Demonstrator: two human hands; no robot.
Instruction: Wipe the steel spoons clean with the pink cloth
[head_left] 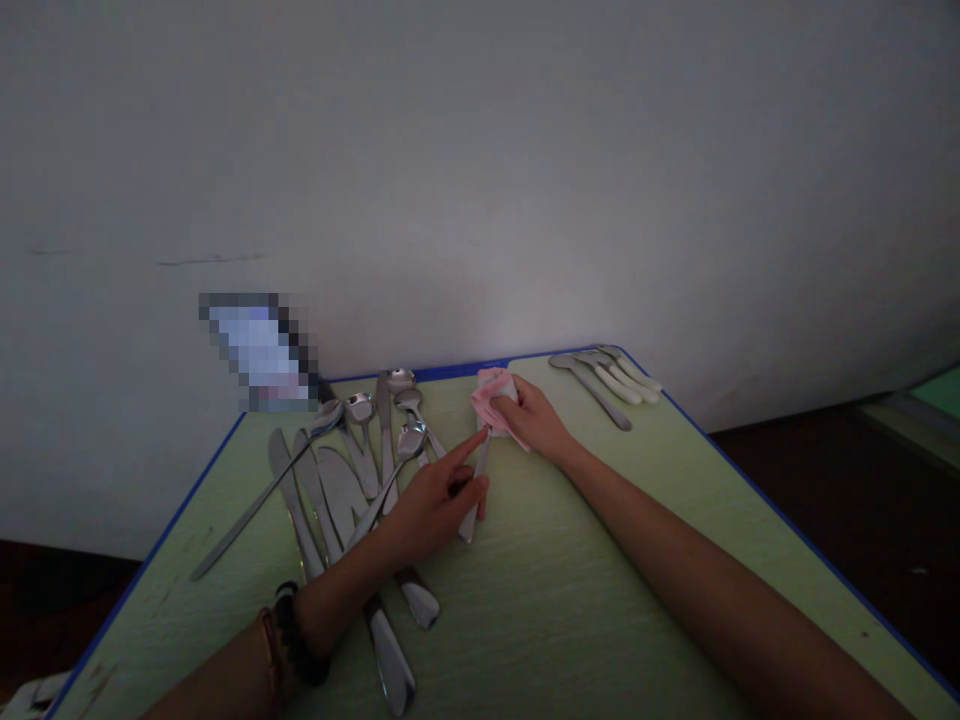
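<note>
Over the middle of the table, my left hand (431, 505) grips the flat metal handle of a piece of cutlery (469, 522), index finger stretched along it. The far end of that piece is covered by a folded pink cloth (491, 385), so its kind cannot be seen. My right hand (536, 420) pinches the cloth around it. Beneath and beside my left forearm lies a loose pile of silver cutlery, with several table knives (285, 480) and several spoons (411, 440). One long-handled spoon (259, 505) lies slantwise on the pile's left.
At the back right lie a metal spoon (592, 392) and several white-handled pieces of cutlery (619, 380). A blurred-out screen device (259, 350) stands at the back left. The pale green table (570, 600) has a blue edge and meets a grey wall (480, 200).
</note>
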